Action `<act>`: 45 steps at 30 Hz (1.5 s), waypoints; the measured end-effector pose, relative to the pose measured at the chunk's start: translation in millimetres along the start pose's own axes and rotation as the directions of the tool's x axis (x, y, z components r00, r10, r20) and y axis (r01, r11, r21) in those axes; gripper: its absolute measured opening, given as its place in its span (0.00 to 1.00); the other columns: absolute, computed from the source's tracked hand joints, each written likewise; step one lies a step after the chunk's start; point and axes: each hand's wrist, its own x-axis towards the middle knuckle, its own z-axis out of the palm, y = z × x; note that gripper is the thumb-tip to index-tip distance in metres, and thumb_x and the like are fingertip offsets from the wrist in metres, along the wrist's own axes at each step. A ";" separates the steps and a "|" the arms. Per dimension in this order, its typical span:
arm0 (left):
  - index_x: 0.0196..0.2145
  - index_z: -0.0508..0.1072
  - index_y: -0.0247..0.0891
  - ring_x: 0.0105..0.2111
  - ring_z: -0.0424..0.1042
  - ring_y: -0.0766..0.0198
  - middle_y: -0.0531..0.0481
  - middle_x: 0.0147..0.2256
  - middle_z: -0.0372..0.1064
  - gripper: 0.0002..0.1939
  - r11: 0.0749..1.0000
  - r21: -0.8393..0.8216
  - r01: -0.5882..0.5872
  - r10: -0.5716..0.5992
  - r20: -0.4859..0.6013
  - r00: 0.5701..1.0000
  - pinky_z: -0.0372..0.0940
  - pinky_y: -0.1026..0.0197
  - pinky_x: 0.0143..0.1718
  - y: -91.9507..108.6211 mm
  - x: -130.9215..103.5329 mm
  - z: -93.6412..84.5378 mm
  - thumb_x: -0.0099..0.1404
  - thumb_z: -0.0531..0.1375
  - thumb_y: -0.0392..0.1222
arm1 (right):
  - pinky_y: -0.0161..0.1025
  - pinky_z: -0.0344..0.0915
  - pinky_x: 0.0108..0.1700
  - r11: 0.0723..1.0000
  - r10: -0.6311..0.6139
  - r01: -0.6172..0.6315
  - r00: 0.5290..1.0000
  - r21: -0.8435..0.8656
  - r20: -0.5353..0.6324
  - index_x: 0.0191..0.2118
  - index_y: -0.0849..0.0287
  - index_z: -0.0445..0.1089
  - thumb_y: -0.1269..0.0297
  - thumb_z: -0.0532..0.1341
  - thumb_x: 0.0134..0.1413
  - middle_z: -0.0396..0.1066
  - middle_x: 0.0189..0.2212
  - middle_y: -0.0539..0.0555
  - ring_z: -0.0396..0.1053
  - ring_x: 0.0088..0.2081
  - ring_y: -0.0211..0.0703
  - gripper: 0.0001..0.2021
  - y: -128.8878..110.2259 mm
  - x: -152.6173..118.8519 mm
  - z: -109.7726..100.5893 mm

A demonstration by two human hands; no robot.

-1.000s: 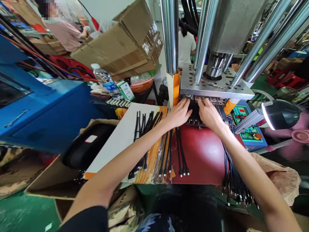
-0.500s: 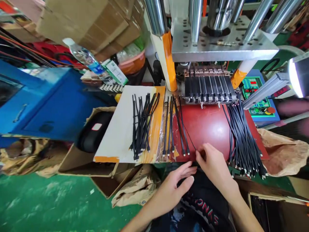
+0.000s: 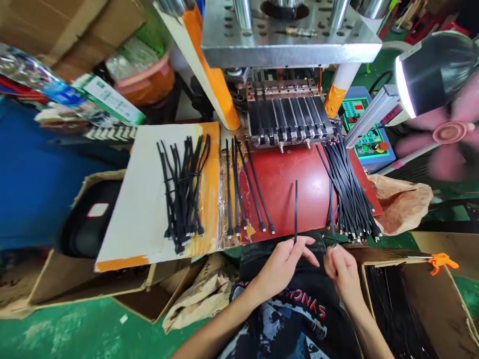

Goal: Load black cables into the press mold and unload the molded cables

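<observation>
My left hand (image 3: 285,264) pinches a flat black cable (image 3: 296,209), which stands up from the fingertips over the red work surface (image 3: 288,164). To its right, my right hand (image 3: 341,267) is closed, slightly blurred. A dark cable length (image 3: 333,230) rises from its fingers beside the thick bundle of black cables (image 3: 350,194) at the surface's right edge. Several single cables (image 3: 258,199) lie spread left of the red area. Further left, a group of cables (image 3: 185,194) rests on the white board (image 3: 130,209).
Behind the red surface stands a press with a slotted fixture (image 3: 292,119) holding black strips. A lamp (image 3: 430,75), a control box (image 3: 362,119) and a pink fan (image 3: 449,132) are at right. Cardboard boxes (image 3: 441,299) stand below on both sides.
The cable that was in my right fingers now stands in my left hand. My right hand has moved right and down towards the bundle and closed. The view has shifted to the right.
</observation>
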 end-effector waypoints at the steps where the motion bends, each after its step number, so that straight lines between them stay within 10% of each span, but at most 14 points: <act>1: 0.42 0.83 0.36 0.51 0.78 0.51 0.42 0.41 0.83 0.31 1.000 -0.011 -0.008 0.008 -0.002 1.000 0.63 0.50 0.62 0.3 2.4 1.8 0.78 0.50 0.63 | 0.35 0.50 0.25 0.991 -0.072 0.082 0.992 -0.107 0.100 0.24 0.56 0.59 0.44 0.55 0.72 0.53 0.19 0.45 0.50 0.22 0.35 0.27 0.1 -6.9 5.5; 5: 0.55 0.78 0.32 0.36 0.79 0.56 0.44 0.32 0.81 0.31 0.905 -0.413 0.101 -0.039 0.157 0.987 0.67 0.49 0.56 2.7 5.6 0.4 0.76 0.54 0.64 | 0.36 0.61 0.34 0.903 -0.062 0.293 0.812 -0.314 0.580 0.24 0.58 0.67 0.50 0.55 0.74 0.63 0.20 0.47 0.60 0.26 0.38 0.26 -10.6 -21.6 0.2; 10: 0.49 0.80 0.30 0.17 0.66 0.67 0.59 0.16 0.59 0.31 0.804 -0.573 0.158 0.075 0.362 0.929 0.71 0.55 0.43 13.0 -10.3 -10.1 0.75 0.55 0.64 | 0.34 0.62 0.34 0.915 0.184 0.198 0.572 -0.352 0.799 0.33 0.57 0.79 0.51 0.60 0.72 0.74 0.26 0.50 0.68 0.29 0.38 0.20 -53.8 11.0 -29.0; 12: 0.43 0.80 0.31 0.18 0.66 0.67 0.58 0.17 0.58 0.34 0.887 -0.446 0.122 0.091 0.428 0.899 0.69 0.57 0.40 16.5 -18.5 -12.1 0.75 0.52 0.67 | 0.34 0.63 0.33 0.938 0.132 0.180 0.602 -0.295 0.787 0.44 0.55 0.82 0.47 0.67 0.64 0.77 0.34 0.51 0.69 0.31 0.39 0.17 -71.6 25.8 -27.9; 14: 0.40 0.80 0.32 0.20 0.65 0.66 0.55 0.18 0.61 0.36 0.958 -0.272 0.088 0.053 0.473 0.879 0.67 0.59 0.36 17.8 -24.6 -13.2 0.76 0.48 0.69 | 0.35 0.66 0.34 0.965 -0.010 0.182 0.742 -0.187 0.670 0.51 0.54 0.81 0.44 0.70 0.60 0.77 0.38 0.53 0.70 0.33 0.41 0.22 -83.7 35.4 -15.7; 18: 0.43 0.80 0.34 0.29 0.72 0.61 0.48 0.24 0.72 0.37 0.999 0.054 -0.001 -0.024 0.453 0.891 0.68 0.58 0.43 20.6 -29.6 -19.7 0.79 0.42 0.66 | 0.34 0.66 0.32 0.973 -0.185 0.222 0.911 -0.061 0.368 0.43 0.55 0.83 0.51 0.62 0.70 0.74 0.31 0.52 0.69 0.29 0.39 0.15 -92.1 43.6 21.9; 23: 0.54 0.79 0.40 0.51 0.77 0.53 0.42 0.53 0.79 0.23 0.910 0.392 -0.137 -0.030 0.391 0.920 0.66 0.53 0.60 49.3 -29.4 -38.5 0.80 0.49 0.54 | 0.34 0.65 0.32 0.959 -0.234 0.279 0.880 -0.052 0.413 0.38 0.56 0.81 0.55 0.61 0.71 0.73 0.29 0.50 0.68 0.29 0.38 0.14 -92.8 46.2 40.6; 26: 0.63 0.73 0.44 0.58 0.74 0.51 0.43 0.59 0.75 0.23 0.883 0.445 -0.146 0.121 0.086 0.989 0.65 0.51 0.63 72.1 -23.1 -45.1 0.76 0.59 0.53 | 0.35 0.62 0.33 0.939 -0.254 0.328 0.866 -0.107 0.432 0.35 0.57 0.77 0.56 0.61 0.72 0.70 0.28 0.49 0.65 0.29 0.38 0.15 -92.3 46.4 40.3; 29: 0.55 0.79 0.41 0.51 0.77 0.55 0.44 0.50 0.80 0.16 0.831 0.489 -0.264 0.380 -0.154 0.912 0.68 0.56 0.57 88.7 -10.4 -46.3 0.76 0.60 0.50 | 0.34 0.59 0.31 0.914 -0.272 0.377 0.846 -0.152 0.458 0.36 0.57 0.76 0.58 0.61 0.72 0.68 0.27 0.48 0.62 0.28 0.37 0.13 -91.4 47.5 41.8; 34: 0.38 0.83 0.38 0.37 0.78 0.63 0.48 0.37 0.80 0.13 0.780 0.488 -0.392 0.468 -0.039 0.883 0.68 0.64 0.41 102.3 5.8 -50.8 0.77 0.61 0.44 | 0.37 0.69 0.41 0.840 -0.392 0.508 0.811 -0.191 0.434 0.47 0.54 0.78 0.63 0.56 0.75 0.75 0.35 0.53 0.72 0.36 0.42 0.11 -84.2 53.0 42.9; 40: 0.43 0.86 0.40 0.38 0.79 0.61 0.47 0.38 0.83 0.13 0.882 0.358 -0.307 0.369 -0.116 0.922 0.71 0.62 0.43 101.9 7.8 -59.7 0.76 0.61 0.45 | 0.38 0.70 0.39 0.798 -0.422 0.562 0.778 -0.216 0.465 0.65 0.49 0.71 0.64 0.54 0.76 0.72 0.34 0.52 0.71 0.35 0.43 0.19 -80.4 64.1 34.3; 45: 0.47 0.86 0.39 0.27 0.72 0.68 0.49 0.33 0.79 0.14 0.942 0.149 -0.300 0.318 -0.115 0.941 0.68 0.65 0.32 101.2 11.1 -67.3 0.73 0.65 0.49 | 0.37 0.69 0.38 0.817 -0.408 0.548 0.770 -0.182 0.491 0.60 0.47 0.77 0.61 0.59 0.74 0.71 0.35 0.52 0.70 0.35 0.42 0.16 -94.0 73.3 39.1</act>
